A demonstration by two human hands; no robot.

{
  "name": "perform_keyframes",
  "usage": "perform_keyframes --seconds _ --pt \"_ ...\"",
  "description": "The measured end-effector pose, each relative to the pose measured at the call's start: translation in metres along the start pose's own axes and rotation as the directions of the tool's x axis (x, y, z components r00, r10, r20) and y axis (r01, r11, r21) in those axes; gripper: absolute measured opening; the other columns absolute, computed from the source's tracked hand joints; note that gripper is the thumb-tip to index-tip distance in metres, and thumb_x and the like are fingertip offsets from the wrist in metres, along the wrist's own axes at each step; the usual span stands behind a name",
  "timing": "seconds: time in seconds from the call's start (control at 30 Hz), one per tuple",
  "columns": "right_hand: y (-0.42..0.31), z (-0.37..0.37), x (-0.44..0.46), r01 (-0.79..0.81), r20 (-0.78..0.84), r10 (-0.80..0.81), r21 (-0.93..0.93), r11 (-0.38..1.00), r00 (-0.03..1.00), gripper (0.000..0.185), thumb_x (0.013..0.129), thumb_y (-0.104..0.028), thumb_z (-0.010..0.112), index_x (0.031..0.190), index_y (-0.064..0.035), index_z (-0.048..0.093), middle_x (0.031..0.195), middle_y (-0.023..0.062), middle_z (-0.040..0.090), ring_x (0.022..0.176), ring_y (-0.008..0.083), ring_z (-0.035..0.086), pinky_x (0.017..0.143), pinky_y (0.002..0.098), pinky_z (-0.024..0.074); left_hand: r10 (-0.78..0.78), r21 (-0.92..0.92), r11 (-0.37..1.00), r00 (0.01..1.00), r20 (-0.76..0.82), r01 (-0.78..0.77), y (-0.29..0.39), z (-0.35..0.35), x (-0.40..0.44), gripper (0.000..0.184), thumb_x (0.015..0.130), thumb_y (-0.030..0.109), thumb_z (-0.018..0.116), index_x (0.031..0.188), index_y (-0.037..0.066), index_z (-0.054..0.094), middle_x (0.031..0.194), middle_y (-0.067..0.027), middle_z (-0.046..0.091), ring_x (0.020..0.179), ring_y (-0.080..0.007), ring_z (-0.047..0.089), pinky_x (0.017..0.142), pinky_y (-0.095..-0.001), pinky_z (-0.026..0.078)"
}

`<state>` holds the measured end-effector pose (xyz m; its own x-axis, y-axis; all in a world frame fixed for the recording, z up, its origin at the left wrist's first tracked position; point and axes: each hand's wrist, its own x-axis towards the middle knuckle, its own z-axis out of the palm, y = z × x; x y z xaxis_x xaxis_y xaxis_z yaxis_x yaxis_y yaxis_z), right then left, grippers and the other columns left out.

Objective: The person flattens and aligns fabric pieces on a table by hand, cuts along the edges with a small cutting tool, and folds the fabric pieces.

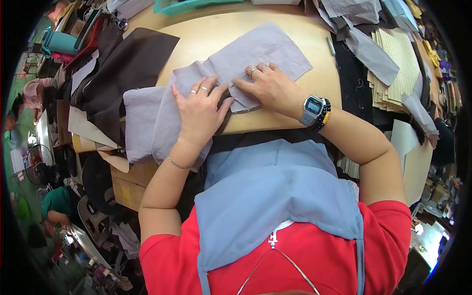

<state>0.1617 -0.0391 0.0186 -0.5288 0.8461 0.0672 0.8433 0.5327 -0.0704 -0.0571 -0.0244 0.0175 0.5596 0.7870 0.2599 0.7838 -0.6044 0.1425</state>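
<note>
A light grey-mauve cloth [268, 44] lies across the wooden table, its left part [142, 115] hanging over the front edge. My left hand [199, 108] rests on it with fingers spread, two of them ringed. Dark material shows beside the left thumb and index finger. My right hand [273, 88] presses on the cloth to the right, fingers bent but apart, thumb side toward the left hand. Near the right thumb the cloth has a seam or fold. A digital watch [312, 109] and a beaded bracelet are on the right wrist.
Dark brown fabric [132, 64] covers the table's left side. A teal tray [191, 5] stands at the back. To the right are a pen-like tool [331, 46], black fabric [351, 83], grey scraps and stacked cream patterned sheets [396, 59]. Other people are at the far left.
</note>
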Motion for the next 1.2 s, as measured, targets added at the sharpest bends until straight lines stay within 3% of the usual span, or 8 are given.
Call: perform_keyframes --seconds 0.17,0.27,0.53,0.63,0.73,0.93,1.03,1.2 --pt "-0.004 0.004 0.001 0.023 -0.025 -0.022 0.056 0.998 0.999 0.043 0.088 -0.013 0.056 0.131 -0.0154 0.054 0.119 0.0134 0.057 0.108 0.0291 0.06 0.092 0.0443 0.0483 0.022 -0.137 0.99 0.996 -0.09 -0.034 -0.013 0.006 -0.008 0.024 0.083 0.034 0.076 0.102 0.019 0.072 0.114 0.0037 0.069 0.105 -0.0162 0.066 0.102 -0.073 0.027" --pt "-0.006 -0.002 0.002 0.026 -0.008 -0.026 0.061 0.998 1.0 0.044 0.087 -0.012 0.057 0.131 -0.0168 0.054 0.118 0.0129 0.057 0.107 0.029 0.06 0.09 0.0434 0.0497 0.037 -0.113 0.992 0.993 -0.114 -0.05 -0.018 0.007 -0.011 0.023 0.082 0.034 0.075 0.099 0.019 0.071 0.106 0.0069 0.07 0.105 -0.0149 0.066 0.102 -0.0732 0.027" --pt "-0.009 -0.004 0.008 0.044 -0.023 -0.043 0.032 0.999 0.999 0.044 0.087 -0.013 0.059 0.13 -0.0209 0.055 0.108 0.0124 0.055 0.101 0.0288 0.061 0.084 0.0412 0.0528 0.045 -0.087 0.995 0.996 -0.078 -0.052 -0.016 0.002 -0.011 0.022 0.084 0.033 0.073 0.1 0.019 0.07 0.108 0.0064 0.068 0.104 -0.0149 0.065 0.102 -0.0737 0.027" --pt "-0.01 -0.007 0.007 0.045 -0.025 -0.044 0.038 0.998 0.999 0.043 0.088 -0.014 0.058 0.13 -0.0203 0.055 0.111 0.0135 0.056 0.1 0.029 0.062 0.085 0.0426 0.0526 0.05 -0.066 0.996 0.998 -0.048 -0.053 -0.013 0.004 -0.01 0.023 0.085 0.029 0.073 0.106 0.019 0.069 0.111 0.0055 0.067 0.105 -0.0155 0.064 0.104 -0.072 0.027" --pt "-0.013 -0.005 0.002 0.028 0.002 -0.028 0.068 0.997 1.0 0.042 0.089 -0.014 0.055 0.131 -0.0136 0.054 0.12 0.0141 0.056 0.105 0.029 0.062 0.088 0.0443 0.0513 0.101 -0.056 0.993 0.993 -0.059 -0.105 -0.01 0.009 -0.007 0.026 0.086 0.025 0.071 0.111 0.02 0.067 0.116 0.0047 0.066 0.108 -0.0156 0.063 0.106 -0.0711 0.023" --pt "-0.019 0.005 -0.011 -0.133 -0.026 0.132 -0.055 0.99 0.991 0.042 0.092 -0.01 0.047 0.132 -0.001 0.05 0.134 0.0149 0.053 0.121 0.0287 0.057 0.102 0.0533 0.0439 0.175 0.001 0.984 0.981 -0.086 -0.176 -0.012 0.018 -0.008 0.028 0.087 0.024 0.068 0.115 0.022 0.066 0.117 0.004 0.064 0.111 -0.0142 0.061 0.109 -0.0714 0.016" --pt "-0.01 0.002 -0.012 -0.277 0.006 0.277 -0.001 0.961 0.961 0.043 0.092 -0.009 0.046 0.134 -0.0012 0.049 0.136 0.0167 0.052 0.125 0.0309 0.054 0.105 0.059 0.0403 0.175 0.001 0.985 0.982 -0.073 -0.175 -0.011 0.016 -0.007 0.028 0.086 0.023 0.068 0.114 0.022 0.067 0.115 0.0037 0.064 0.111 -0.0137 0.061 0.109 -0.0719 0.016" --pt "0.032 0.006 -0.025 -0.411 -0.019 0.411 -0.092 0.907 0.911 0.048 0.09 -0.013 0.049 0.136 -0.0002 0.047 0.139 0.0165 0.05 0.127 0.0333 0.051 0.104 0.0626 0.0393 0.164 -0.02 0.986 0.984 -0.069 -0.166 -0.01 0.015 -0.006 0.029 0.086 0.021 0.067 0.115 0.021 0.066 0.115 0.0032 0.063 0.111 -0.0142 0.061 0.108 -0.0721 0.016"
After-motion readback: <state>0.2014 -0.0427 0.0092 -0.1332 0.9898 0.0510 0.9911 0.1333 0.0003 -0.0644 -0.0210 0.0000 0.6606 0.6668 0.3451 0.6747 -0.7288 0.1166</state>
